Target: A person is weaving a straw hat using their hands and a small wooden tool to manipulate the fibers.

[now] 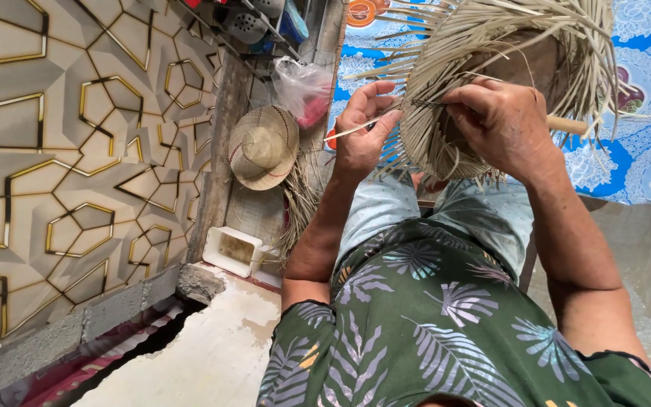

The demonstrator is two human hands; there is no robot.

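Over a blue patterned cloth (646,162), both hands' fingers (374,102) pinch the half-woven straw hat (491,68).

Soft, even daylight fills the scene, brightest on the concrete floor (212,354) near left. Shadows are faint. Wide-angle bending curves the edges; the focus is mostly sharp, without glare.

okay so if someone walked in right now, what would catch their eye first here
Probably the half-woven straw hat at top centre, loose strands fanning out, with the left hand pinching a strand and the right hand pressed on the weave. Next, the finished straw hat left of it, beside the gold-lined geometric wall.
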